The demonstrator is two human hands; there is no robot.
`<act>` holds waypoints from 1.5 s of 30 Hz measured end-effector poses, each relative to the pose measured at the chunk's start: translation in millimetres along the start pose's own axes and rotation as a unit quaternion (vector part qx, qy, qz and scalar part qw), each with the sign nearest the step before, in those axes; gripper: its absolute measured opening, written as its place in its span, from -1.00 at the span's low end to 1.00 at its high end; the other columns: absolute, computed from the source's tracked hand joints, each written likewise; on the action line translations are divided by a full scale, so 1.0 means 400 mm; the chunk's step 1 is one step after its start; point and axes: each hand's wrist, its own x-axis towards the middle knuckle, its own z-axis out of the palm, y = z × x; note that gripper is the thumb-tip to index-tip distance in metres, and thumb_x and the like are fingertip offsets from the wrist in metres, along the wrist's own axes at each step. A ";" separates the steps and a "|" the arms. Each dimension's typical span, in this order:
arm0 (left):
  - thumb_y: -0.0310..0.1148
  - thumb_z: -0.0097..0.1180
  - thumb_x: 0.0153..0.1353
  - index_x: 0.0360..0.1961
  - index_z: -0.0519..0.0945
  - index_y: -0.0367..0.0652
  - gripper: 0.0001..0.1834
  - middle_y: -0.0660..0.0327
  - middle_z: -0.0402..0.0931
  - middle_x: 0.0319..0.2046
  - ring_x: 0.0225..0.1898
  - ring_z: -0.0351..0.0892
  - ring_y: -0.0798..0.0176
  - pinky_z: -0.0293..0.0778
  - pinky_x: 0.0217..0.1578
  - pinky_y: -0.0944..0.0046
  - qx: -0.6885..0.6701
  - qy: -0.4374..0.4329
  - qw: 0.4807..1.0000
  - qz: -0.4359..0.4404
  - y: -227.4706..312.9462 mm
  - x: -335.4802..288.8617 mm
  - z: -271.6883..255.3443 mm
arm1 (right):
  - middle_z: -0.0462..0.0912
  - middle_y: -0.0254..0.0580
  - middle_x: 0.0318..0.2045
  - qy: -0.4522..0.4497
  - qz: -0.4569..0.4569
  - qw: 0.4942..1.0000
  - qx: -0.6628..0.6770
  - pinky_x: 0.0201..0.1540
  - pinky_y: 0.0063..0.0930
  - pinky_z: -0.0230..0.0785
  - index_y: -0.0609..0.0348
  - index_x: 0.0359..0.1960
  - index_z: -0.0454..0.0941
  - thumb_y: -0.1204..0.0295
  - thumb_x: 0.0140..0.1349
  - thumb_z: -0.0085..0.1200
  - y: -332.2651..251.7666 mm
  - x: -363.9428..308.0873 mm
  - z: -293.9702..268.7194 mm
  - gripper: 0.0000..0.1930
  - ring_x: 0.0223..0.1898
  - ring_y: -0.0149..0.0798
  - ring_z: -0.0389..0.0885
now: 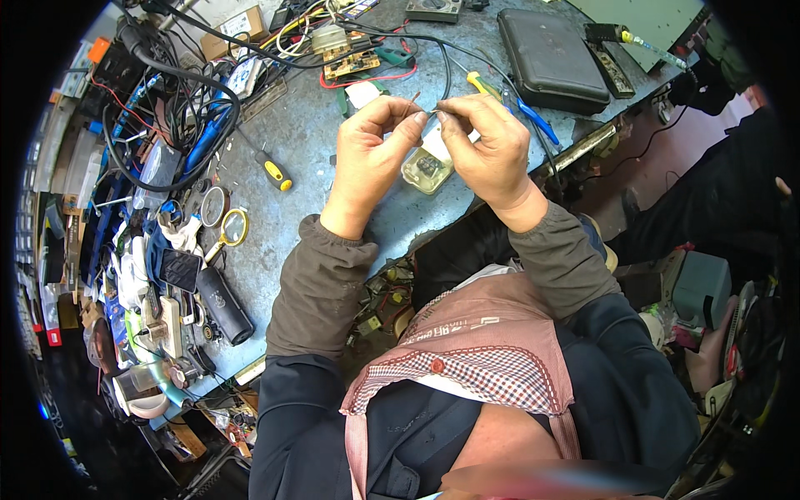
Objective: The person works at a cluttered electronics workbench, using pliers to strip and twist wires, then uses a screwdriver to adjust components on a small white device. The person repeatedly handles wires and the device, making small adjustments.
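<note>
My left hand [372,158] and my right hand [490,154] are raised over the blue workbench [312,125], fingertips pinched almost together. Between them is a thin dark wire [432,112], with a short reddish-brown strand showing above my left fingers. What joins at the fingertips is too small to make out. Just below my hands sits a small clear plastic box [427,172] with dark bits in it. A yellow-and-black screwdriver [276,172] lies to the left of my left hand. Blue-handled pliers [536,121] rest beyond my right hand.
A black case [554,60] stands at the back right. Circuit boards [354,60] and tangled cables crowd the far side. On the left lie a magnifying glass [234,227], a black cylindrical case [223,305], a phone [179,270] and many tools. The bench's near edge [425,239] is worn.
</note>
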 end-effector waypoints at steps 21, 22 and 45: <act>-0.48 0.36 0.51 -0.04 0.76 -0.36 -0.86 0.20 0.81 -0.23 -0.23 0.75 0.41 0.65 -0.14 0.36 -0.121 -0.024 0.991 -0.055 -0.007 -0.002 -0.004 | 0.76 -0.29 -0.20 -0.076 0.399 0.641 0.652 -0.08 -0.44 0.54 0.34 0.17 0.75 0.38 0.63 0.21 0.058 -0.037 0.015 -0.72 -0.24 -0.42 0.65; -0.48 0.36 0.50 -0.04 0.76 -0.35 -0.86 0.21 0.81 -0.23 -0.24 0.74 0.42 0.65 -0.14 0.37 -0.124 -0.025 0.990 -0.057 -0.007 -0.002 -0.003 | 0.76 -0.29 -0.21 -0.080 0.395 0.638 0.656 -0.09 -0.44 0.55 0.33 0.16 0.75 0.39 0.62 0.22 0.059 -0.037 0.016 -0.73 -0.25 -0.42 0.65; -0.40 0.32 0.56 -0.05 0.73 -0.30 -0.85 0.33 0.72 -0.30 -0.28 0.65 0.50 0.56 -0.22 0.41 -0.083 -0.031 0.996 -0.033 -0.009 -0.005 0.017 | 0.68 -0.35 -0.16 0.046 0.221 0.917 0.330 -0.13 -0.57 0.52 0.34 0.28 0.65 0.45 0.57 0.29 0.005 -0.025 -0.042 -0.65 -0.24 -0.49 0.66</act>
